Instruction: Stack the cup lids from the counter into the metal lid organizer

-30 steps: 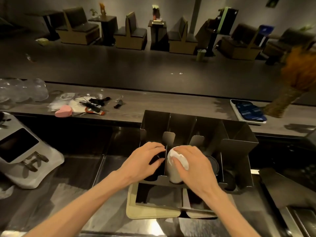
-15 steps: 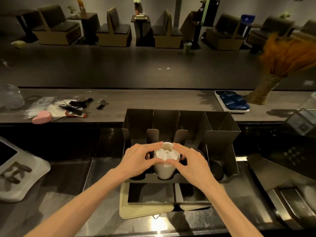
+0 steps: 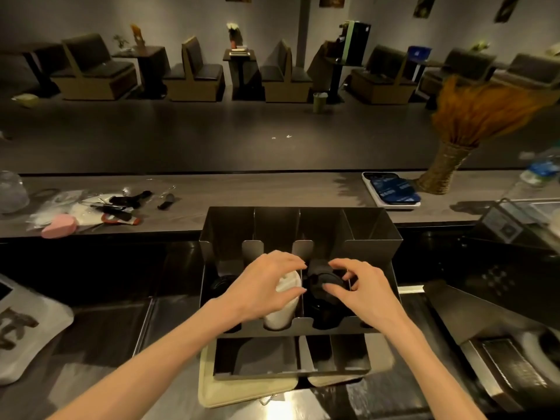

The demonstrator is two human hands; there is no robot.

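Two hands in metal organizer: left grips white lid stack, right pinches black lid stack.

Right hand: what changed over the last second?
The right hand left the white lid stack and moved right, now gripping the black lid stack in the next slot. The left hand stays on the white stack; the organizer is unmoved.

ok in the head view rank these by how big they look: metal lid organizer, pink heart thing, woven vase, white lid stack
1. metal lid organizer, by far the largest
2. woven vase
3. white lid stack, close to the vase in looks, but it is nearer the camera and partly under the left hand, so that order is unsure
4. pink heart thing, smallest
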